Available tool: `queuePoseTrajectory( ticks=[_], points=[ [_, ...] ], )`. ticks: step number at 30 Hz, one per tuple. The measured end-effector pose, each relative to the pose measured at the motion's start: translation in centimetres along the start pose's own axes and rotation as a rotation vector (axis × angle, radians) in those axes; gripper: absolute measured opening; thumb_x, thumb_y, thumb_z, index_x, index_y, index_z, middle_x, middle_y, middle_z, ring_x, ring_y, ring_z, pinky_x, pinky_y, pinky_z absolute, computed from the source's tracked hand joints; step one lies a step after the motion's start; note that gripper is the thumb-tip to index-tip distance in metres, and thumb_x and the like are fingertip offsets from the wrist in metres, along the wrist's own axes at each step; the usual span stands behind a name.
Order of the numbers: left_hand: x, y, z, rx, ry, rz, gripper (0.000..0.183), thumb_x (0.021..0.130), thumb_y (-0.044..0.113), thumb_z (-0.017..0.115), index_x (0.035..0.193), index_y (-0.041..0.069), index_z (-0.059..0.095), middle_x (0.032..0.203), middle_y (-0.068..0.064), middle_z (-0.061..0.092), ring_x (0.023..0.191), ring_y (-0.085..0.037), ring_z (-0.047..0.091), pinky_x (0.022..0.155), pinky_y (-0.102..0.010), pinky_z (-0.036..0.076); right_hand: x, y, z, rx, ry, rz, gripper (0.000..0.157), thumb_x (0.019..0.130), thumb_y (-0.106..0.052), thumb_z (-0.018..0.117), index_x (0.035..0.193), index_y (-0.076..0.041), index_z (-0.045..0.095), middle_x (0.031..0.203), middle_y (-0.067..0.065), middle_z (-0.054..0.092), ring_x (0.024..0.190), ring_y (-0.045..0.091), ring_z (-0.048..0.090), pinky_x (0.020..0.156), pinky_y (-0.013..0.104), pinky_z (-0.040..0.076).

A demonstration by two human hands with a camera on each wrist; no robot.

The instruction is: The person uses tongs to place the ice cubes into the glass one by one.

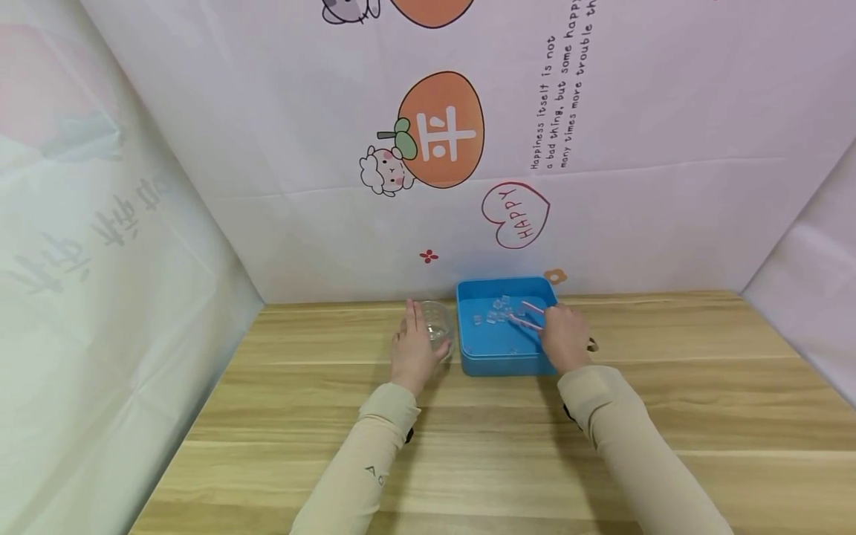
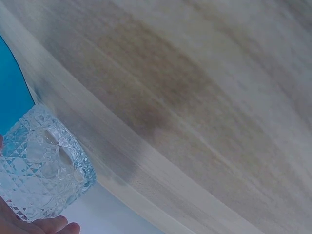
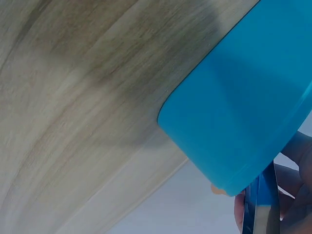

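Note:
On the wooden table a clear cut-glass cup (image 1: 438, 319) stands just left of a blue plastic box (image 1: 504, 365). My left hand (image 1: 412, 351) holds the cup, fingers along its far left side and thumb at the near side; its faceted wall (image 2: 46, 170) fills the lower left of the left wrist view. Over the box's right rim, my right hand (image 1: 566, 339) grips a pair of tongs (image 1: 526, 324) with pinkish arms. The tips spread apart among several small clear cubes (image 1: 498, 304) on the box floor. Whether a cube sits between the tips I cannot tell.
Behind the box and cup rises a white printed cloth wall (image 1: 321, 245), close to both. Another cloth (image 1: 120, 312) hangs along the left side. The wooden tabletop (image 1: 488, 461) extends toward me and to both sides.

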State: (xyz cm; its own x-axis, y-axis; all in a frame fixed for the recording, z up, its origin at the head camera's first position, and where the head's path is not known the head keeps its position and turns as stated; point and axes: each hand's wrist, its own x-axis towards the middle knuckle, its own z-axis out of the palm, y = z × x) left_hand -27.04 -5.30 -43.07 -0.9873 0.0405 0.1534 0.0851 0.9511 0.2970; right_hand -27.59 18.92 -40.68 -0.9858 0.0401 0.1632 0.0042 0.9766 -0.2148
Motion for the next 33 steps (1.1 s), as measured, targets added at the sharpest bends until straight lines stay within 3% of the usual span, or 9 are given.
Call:
queuePoseTrajectory(
  ticks=[13, 24, 33],
  points=[
    [-0.07, -0.14, 0.16, 0.002, 0.042, 0.016, 0.093, 0.088, 0.048, 0.063, 0.152, -0.001, 0.016, 0.161, -0.015, 0.015, 0.137, -0.029, 0.041, 0.105, -0.044, 0.044, -0.08, -0.88, -0.21, -0.024, -0.027, 0.005, 0.023, 0.086, -0.011, 0.068, 0.099, 0.009, 0.068, 0.092, 0.024, 0.065, 0.08, 0.035, 0.063, 0.069, 0.047, 0.057],
    [-0.18, 0.11, 0.13, -0.016, 0.035, 0.012, 0.092, 0.088, 0.047, 0.063, 0.152, -0.001, 0.016, 0.161, -0.014, 0.015, 0.137, -0.029, 0.041, 0.105, -0.045, 0.043, 0.12, -0.35, 0.02, -0.002, -0.057, 0.016, 0.028, 0.087, -0.013, 0.068, 0.105, 0.009, 0.067, 0.095, 0.025, 0.065, 0.085, 0.036, 0.063, 0.071, 0.046, 0.056],
    [-0.11, 0.06, 0.13, -0.009, 0.017, 0.001, 0.093, 0.088, 0.048, 0.062, 0.152, 0.001, 0.014, 0.161, -0.013, 0.013, 0.139, -0.029, 0.038, 0.107, -0.045, 0.041, 0.11, -0.47, -0.16, 0.046, -0.103, 0.002, 0.03, 0.088, -0.01, 0.065, 0.113, 0.007, 0.066, 0.107, 0.026, 0.067, 0.092, 0.038, 0.066, 0.076, 0.047, 0.056]
  ],
)
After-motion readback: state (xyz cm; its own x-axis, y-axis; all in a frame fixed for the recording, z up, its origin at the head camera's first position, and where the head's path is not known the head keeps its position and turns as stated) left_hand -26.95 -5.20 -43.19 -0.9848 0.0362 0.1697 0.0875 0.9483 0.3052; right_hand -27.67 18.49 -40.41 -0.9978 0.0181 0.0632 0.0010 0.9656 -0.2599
